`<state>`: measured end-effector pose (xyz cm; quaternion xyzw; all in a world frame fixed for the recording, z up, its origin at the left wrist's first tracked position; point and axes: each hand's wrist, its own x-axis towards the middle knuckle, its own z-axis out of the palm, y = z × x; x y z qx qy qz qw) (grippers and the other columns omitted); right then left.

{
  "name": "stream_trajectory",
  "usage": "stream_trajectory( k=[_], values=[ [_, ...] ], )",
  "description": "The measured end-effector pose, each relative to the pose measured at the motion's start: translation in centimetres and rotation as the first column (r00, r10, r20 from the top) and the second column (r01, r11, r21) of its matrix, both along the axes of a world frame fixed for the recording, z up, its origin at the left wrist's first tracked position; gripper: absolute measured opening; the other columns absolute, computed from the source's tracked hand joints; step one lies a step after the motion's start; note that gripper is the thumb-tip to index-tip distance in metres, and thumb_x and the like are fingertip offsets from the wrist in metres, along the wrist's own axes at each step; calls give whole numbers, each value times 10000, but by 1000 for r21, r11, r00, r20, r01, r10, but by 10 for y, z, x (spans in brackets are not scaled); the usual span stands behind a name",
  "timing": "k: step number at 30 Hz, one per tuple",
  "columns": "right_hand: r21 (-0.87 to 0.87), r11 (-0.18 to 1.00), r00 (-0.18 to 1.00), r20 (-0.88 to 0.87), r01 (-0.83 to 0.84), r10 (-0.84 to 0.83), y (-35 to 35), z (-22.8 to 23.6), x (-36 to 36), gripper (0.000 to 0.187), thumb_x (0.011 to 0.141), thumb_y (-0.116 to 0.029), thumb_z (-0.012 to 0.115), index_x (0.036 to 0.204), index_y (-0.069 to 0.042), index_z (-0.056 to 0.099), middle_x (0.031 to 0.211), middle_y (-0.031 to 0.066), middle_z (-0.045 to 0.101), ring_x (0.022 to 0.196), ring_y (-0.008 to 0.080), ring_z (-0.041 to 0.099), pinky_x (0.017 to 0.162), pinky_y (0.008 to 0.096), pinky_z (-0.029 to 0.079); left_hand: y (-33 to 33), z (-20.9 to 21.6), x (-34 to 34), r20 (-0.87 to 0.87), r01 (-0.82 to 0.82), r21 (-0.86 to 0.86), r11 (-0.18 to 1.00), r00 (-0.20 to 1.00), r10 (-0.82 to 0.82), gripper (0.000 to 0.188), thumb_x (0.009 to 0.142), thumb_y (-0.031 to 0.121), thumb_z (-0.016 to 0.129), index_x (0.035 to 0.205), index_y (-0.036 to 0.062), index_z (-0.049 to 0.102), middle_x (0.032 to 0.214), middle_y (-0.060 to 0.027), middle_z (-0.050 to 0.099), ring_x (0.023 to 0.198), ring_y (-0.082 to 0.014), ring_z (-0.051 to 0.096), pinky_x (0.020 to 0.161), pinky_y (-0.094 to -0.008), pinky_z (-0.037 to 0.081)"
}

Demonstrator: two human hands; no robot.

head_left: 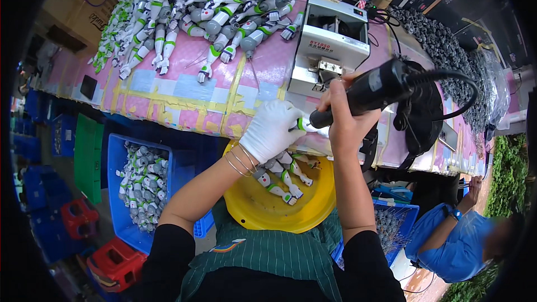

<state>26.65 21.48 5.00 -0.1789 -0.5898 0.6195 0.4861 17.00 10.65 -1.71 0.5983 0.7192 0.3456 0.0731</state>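
Observation:
My left hand (269,131), in a white glove, is closed on a white and green toy arm (304,124) at the table's near edge. In my bare right hand (349,123) is a black electric screwdriver (380,86), tilted with its cable end up to the right. Its front end is close to the toy arm; the tip and any screw are hidden. Just beyond my right hand stands a grey-white screw feeder (330,39). Below my hands, a yellow basin (279,212) holds several toy arms (283,182).
Toy arms (224,8) are heaped on the taped pink table (159,98). Blue crates (123,212) flank the basin, near red stools (114,263). Dark small parts (447,50) are piled at the right. A person in blue (447,240) sits at the lower right.

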Motion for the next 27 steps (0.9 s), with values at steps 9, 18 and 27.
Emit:
stream_trajectory(
  k=[9,18,27],
  values=[
    [150,987,994,-86,-56,70,4,-25,1,186,873,21,586,1011,13,461,606,78,518,469,155,506,494,300,463,4,1,0,6,-18,20,1000,1000,18,276,665,224,788,853,77,649,770,-95,575,792,-317,583,729,-437,451],
    [162,987,995,-102,2,15,-6,-26,1,180,892,15,570,1027,13,452,608,76,510,469,148,491,485,298,456,2,1,2,-16,-35,-12,999,999,35,302,660,242,796,872,86,648,789,-82,572,799,-306,580,730,-430,448],
    [285,945,986,-22,162,-162,-3,-38,-1,140,886,44,589,972,17,482,633,60,519,487,135,510,492,283,454,5,1,1,-61,-40,10,999,997,41,288,653,248,798,838,91,644,771,-85,569,790,-308,584,728,-427,451]
  ],
)
